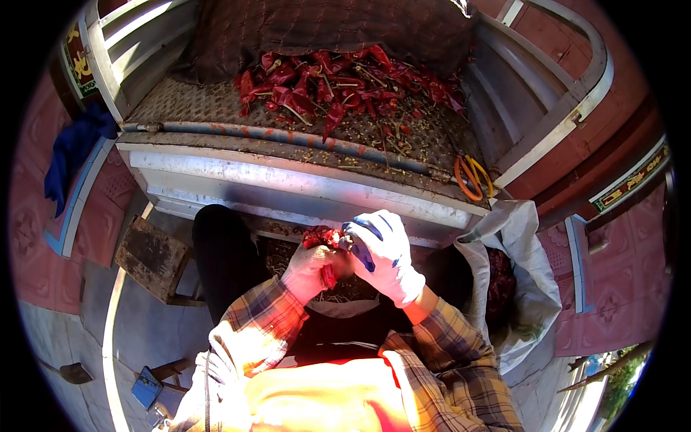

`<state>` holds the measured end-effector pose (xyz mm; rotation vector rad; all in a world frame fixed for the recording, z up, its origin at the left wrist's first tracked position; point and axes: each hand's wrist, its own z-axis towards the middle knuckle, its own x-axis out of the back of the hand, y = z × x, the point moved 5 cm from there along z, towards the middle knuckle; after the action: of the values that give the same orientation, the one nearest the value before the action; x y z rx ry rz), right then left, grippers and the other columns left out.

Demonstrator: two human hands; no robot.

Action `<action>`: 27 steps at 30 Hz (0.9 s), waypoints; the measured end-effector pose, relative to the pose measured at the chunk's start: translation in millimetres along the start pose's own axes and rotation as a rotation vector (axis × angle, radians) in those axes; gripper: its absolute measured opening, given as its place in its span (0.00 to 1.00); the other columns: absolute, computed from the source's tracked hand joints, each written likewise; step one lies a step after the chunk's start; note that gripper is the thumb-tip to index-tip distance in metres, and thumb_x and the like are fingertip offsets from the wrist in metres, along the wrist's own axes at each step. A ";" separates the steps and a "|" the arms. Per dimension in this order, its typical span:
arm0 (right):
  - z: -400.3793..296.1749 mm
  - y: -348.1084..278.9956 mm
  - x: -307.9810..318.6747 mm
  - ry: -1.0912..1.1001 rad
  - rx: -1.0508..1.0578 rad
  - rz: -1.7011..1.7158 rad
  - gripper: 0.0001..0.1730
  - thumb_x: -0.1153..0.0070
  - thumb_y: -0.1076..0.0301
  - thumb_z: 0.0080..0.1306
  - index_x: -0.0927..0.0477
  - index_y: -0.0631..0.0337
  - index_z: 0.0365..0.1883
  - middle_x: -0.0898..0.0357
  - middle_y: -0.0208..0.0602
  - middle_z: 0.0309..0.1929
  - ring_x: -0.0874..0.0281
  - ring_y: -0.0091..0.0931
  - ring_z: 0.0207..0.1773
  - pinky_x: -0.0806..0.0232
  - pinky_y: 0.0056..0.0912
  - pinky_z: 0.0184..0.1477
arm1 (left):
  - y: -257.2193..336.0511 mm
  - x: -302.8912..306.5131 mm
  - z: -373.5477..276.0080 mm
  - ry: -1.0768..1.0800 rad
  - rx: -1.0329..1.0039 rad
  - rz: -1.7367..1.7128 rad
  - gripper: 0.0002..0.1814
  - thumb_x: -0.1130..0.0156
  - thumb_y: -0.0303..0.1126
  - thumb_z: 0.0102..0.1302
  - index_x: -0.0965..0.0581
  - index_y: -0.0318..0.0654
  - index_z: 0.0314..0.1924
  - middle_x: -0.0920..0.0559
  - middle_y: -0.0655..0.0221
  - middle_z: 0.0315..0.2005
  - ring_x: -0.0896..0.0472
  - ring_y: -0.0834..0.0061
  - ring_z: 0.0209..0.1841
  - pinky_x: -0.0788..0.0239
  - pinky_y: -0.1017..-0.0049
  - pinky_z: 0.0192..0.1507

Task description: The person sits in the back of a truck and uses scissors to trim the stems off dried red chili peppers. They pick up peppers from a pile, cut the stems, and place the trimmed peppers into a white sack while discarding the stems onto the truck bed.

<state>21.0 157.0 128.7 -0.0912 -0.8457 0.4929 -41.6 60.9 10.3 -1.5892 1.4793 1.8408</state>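
Note:
My left hand (309, 272), in a pale work glove, is closed around dried red chili peppers (323, 236). Red pepper flesh shows above the fist, and another piece pokes out below it. Against the left one rests my right hand (390, 256), in a white glove with blue coating, its fingers curled on the stem ends of the same peppers. Exactly what sits between those fingertips is partly hidden. Beneath both hands, between my knees, a container holds many pale cut stems (340, 296). Ahead, a heap of dried red chilies (324, 86) lies on a truck bed (178, 105).
A dark cloth (324, 27) covers the heap's back. Orange-handled scissors (468, 178) lie at the bed's right corner. An open white woven sack (532, 302) with red chilies (499, 281) stands to my right. To my left is a wooden stool (151, 256); a blue cloth (78, 151) hangs farther left.

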 end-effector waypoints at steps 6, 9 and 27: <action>-27.1 35.6 -36.0 0.000 -0.773 1.066 0.06 0.49 0.72 0.65 0.23 0.61 0.38 0.23 0.26 0.34 0.31 0.22 0.31 0.36 0.24 0.35 | -1.7 0.1 4.4 -0.182 -0.007 -0.029 0.15 0.39 0.23 0.51 0.23 0.32 0.42 0.21 0.66 0.29 0.24 0.74 0.30 0.32 0.70 0.35; -28.1 30.4 -40.9 -0.002 -1.021 1.393 0.06 0.51 0.68 0.68 0.23 0.58 0.37 0.25 0.23 0.33 0.33 0.19 0.29 0.38 0.22 0.31 | -7.2 11.6 8.3 -0.204 -0.005 -0.051 0.17 0.38 0.27 0.52 0.24 0.32 0.44 0.22 0.67 0.30 0.26 0.75 0.30 0.34 0.71 0.35; -58.4 78.2 0.0 -0.382 -0.748 0.339 0.20 0.42 0.67 0.61 0.21 0.67 0.51 0.17 0.43 0.35 0.21 0.34 0.35 0.31 0.35 0.41 | 5.9 12.9 7.0 -0.029 -0.138 0.266 0.15 0.37 0.17 0.53 0.22 0.32 0.43 0.17 0.63 0.31 0.17 0.68 0.35 0.24 0.71 0.38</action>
<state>34.1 232.9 68.7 -0.8603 -1.3698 0.4937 -54.5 59.2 1.2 -1.4767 1.6501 2.1425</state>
